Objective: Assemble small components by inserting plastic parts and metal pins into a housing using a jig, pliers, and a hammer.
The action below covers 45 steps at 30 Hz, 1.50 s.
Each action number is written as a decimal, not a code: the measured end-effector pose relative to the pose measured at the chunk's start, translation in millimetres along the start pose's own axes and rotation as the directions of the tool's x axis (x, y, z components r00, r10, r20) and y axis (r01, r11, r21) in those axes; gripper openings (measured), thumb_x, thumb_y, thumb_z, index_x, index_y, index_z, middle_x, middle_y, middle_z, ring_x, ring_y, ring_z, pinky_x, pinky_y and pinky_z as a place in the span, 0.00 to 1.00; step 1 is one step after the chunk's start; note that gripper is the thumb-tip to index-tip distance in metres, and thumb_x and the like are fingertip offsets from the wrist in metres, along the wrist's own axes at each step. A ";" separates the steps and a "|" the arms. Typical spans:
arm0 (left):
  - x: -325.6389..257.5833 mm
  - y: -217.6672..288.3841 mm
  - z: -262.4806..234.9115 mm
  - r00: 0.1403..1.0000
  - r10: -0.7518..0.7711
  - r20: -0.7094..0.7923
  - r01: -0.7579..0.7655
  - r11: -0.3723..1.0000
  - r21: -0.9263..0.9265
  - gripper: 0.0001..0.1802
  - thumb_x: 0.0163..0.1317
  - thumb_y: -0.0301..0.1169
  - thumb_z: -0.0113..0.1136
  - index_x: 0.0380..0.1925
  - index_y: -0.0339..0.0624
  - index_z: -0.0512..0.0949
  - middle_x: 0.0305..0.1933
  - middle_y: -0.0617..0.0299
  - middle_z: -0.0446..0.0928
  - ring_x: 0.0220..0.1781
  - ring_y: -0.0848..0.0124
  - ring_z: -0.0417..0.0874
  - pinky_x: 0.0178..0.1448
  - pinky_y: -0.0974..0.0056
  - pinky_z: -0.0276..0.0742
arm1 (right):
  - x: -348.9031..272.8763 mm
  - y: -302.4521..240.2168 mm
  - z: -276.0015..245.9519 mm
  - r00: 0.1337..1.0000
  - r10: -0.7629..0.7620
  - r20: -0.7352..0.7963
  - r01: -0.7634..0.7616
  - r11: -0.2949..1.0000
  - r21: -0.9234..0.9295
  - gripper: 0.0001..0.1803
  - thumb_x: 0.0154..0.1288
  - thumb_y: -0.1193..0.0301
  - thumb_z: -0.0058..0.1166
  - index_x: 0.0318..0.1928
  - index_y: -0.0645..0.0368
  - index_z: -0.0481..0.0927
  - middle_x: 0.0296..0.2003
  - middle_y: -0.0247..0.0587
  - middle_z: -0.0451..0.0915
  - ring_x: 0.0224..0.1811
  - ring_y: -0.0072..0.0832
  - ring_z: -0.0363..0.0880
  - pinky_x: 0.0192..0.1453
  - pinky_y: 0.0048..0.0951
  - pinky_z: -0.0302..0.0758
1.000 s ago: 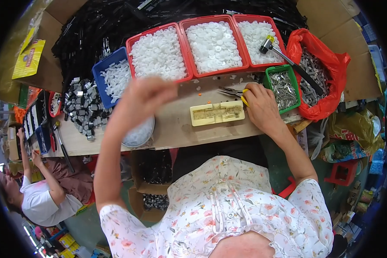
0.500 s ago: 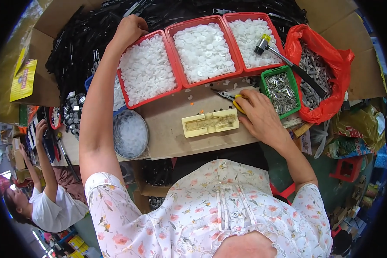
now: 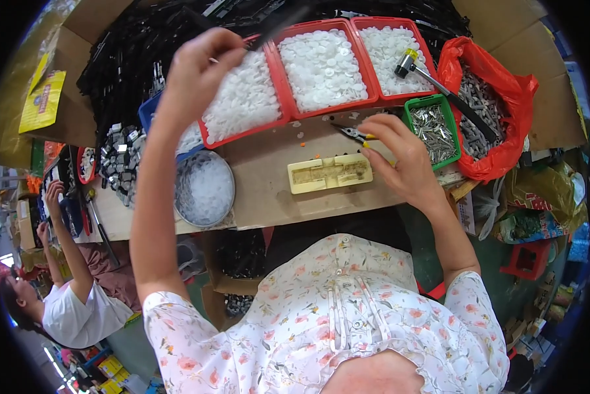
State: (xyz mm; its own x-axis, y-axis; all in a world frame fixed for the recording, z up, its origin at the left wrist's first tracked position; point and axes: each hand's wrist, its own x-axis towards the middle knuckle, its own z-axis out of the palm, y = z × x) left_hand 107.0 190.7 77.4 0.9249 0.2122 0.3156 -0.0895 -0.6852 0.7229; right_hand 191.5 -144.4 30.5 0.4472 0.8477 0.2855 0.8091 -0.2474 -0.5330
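Observation:
My left hand point(image 3: 202, 73) is raised over the left red tray of white discs, its fingers pinched on a long, thin black strip point(image 3: 278, 27) that is smeared by motion. Thumb and fingers spread, my right hand point(image 3: 405, 157) hovers at the yellow-handled pliers point(image 3: 353, 134), which lie on the bench with their jaws pointing left. Just left of that hand sits a cream block-shaped fixture point(image 3: 330, 174) with a recessed channel, dirty inside. A green tray point(image 3: 453, 157) of small silvery metal pieces stands beyond the right wrist.
Three red trays point(image 3: 367, 104) of white discs stand side by side, a hammer point(image 3: 439, 85) lying across the right one. Right of them is a red bag point(image 3: 528, 85) of grey parts. A round metal tin point(image 3: 232, 197) holds white pieces. Black strips point(image 3: 131, 59) heap behind. A co-worker point(image 3: 78, 312) sits left.
My left hand has come up and nearer from the black heap with a black strip in it. My right hand has opened and lifted off the pliers. The view has shifted slightly.

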 end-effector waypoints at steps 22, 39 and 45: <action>-258.8 -5.0 -7.5 0.846 -0.189 -0.498 0.444 0.767 0.463 0.10 0.62 0.17 0.57 0.43 0.32 0.81 0.48 0.49 0.80 0.50 0.52 0.82 0.57 0.56 0.76 | -7.6 -13.5 33.1 0.938 -0.343 0.049 0.346 0.935 -0.083 0.17 0.52 0.76 0.66 0.45 0.59 0.83 0.34 0.36 0.77 0.38 0.37 0.79 0.42 0.39 0.71; -262.1 -60.1 -39.3 0.934 -0.304 -0.190 0.357 0.737 0.574 0.14 0.62 0.21 0.60 0.49 0.34 0.75 0.47 0.48 0.76 0.50 0.49 0.79 0.54 0.56 0.73 | -4.2 -27.7 17.2 0.868 -0.185 0.462 0.361 0.873 -0.329 0.17 0.60 0.75 0.53 0.51 0.60 0.79 0.41 0.39 0.74 0.49 0.35 0.76 0.55 0.36 0.70; -273.7 -55.9 -47.1 0.856 -0.424 -0.295 0.510 0.785 0.351 0.11 0.67 0.23 0.59 0.49 0.35 0.77 0.43 0.58 0.78 0.41 0.66 0.79 0.47 0.64 0.73 | -0.7 -28.3 21.1 0.852 -0.205 0.481 0.400 0.849 -0.346 0.16 0.60 0.74 0.53 0.49 0.61 0.79 0.39 0.39 0.73 0.48 0.34 0.75 0.55 0.36 0.70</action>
State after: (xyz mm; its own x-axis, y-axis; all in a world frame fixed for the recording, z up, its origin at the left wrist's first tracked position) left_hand -158.5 203.8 -20.5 0.7208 0.6778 0.1449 0.5310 -0.6744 0.5131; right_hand 160.2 -128.1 28.6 0.0320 0.9990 -0.0309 0.9975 -0.0338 -0.0626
